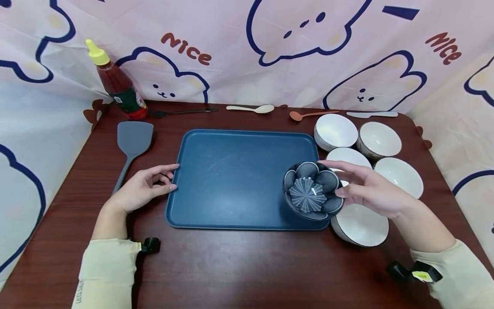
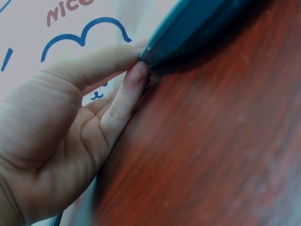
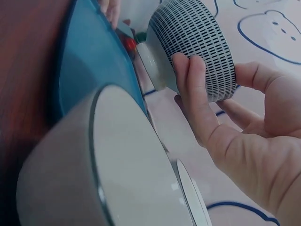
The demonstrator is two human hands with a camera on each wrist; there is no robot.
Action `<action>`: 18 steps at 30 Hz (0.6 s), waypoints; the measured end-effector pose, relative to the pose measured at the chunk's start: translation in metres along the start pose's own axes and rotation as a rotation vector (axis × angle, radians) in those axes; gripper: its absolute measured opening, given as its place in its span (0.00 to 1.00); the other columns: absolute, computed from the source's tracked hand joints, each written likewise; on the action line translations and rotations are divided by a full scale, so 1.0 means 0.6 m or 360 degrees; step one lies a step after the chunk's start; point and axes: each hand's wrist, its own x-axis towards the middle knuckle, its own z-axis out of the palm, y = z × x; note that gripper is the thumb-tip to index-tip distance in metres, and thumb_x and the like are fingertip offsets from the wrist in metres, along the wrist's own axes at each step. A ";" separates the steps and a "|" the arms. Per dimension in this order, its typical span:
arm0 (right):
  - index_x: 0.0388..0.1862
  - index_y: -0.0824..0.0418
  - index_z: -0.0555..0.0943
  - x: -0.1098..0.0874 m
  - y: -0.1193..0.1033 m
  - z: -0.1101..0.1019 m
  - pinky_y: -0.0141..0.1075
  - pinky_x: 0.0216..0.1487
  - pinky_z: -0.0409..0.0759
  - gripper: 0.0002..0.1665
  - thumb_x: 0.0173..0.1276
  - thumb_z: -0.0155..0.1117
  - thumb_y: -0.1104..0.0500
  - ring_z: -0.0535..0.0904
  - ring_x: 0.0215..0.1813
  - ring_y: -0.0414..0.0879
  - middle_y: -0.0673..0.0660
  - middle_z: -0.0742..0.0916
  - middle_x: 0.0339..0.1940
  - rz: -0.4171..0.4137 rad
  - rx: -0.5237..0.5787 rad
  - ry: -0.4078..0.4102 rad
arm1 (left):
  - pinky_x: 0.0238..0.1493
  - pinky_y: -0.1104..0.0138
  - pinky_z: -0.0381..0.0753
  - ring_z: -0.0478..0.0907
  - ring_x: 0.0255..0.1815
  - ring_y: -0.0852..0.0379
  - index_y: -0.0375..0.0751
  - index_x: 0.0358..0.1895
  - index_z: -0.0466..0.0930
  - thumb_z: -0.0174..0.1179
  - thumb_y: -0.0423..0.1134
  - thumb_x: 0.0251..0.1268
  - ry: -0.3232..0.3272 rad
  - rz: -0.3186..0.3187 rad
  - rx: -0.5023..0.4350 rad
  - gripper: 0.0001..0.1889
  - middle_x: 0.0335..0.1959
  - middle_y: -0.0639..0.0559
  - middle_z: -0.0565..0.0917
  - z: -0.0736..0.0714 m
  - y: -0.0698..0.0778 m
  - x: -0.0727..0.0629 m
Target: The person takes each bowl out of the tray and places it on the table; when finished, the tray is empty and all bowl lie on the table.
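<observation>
My right hand holds a dark bowl by its side, thumb near the rim. A petal pattern fills the bowl's inside; the right wrist view shows small dark dashes over its outer wall and a white foot. The bowl is raised over the right part of a blue rectangular tray. My left hand pinches the tray's left edge; in the left wrist view the thumb and a finger meet at the rim.
Several white bowls crowd the tray's right side. A grey spatula and a red sauce bottle are at the left. Along the back lie a black fork-like utensil, a cream spoon, a brown spoon and a pale knife.
</observation>
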 end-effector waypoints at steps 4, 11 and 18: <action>0.81 0.55 0.55 -0.030 0.007 -0.019 0.42 0.47 0.86 0.40 0.73 0.44 0.76 0.80 0.56 0.44 0.48 0.70 0.73 -0.0042 0.0059 0.0001 | 0.41 0.75 0.78 0.77 0.45 0.62 0.46 0.72 0.69 0.63 0.41 0.70 -0.0003 -0.0004 -0.0013 0.29 0.49 0.45 0.76 0.000 -0.001 0.001; 0.81 0.56 0.54 -0.080 0.026 -0.054 0.35 0.45 0.85 0.41 0.73 0.38 0.80 0.78 0.58 0.41 0.47 0.70 0.74 -0.0139 0.0150 0.0042 | 0.42 0.75 0.78 0.76 0.45 0.62 0.46 0.73 0.68 0.63 0.40 0.69 -0.0013 -0.0013 -0.0045 0.29 0.50 0.45 0.76 -0.002 0.001 0.001; 0.81 0.57 0.55 -0.125 0.041 -0.086 0.35 0.43 0.86 0.41 0.72 0.40 0.81 0.73 0.66 0.31 0.40 0.61 0.78 -0.0122 0.0014 0.0208 | 0.42 0.74 0.79 0.77 0.45 0.61 0.47 0.72 0.69 0.64 0.41 0.69 -0.0003 -0.0030 -0.0031 0.29 0.50 0.45 0.76 -0.001 -0.002 0.000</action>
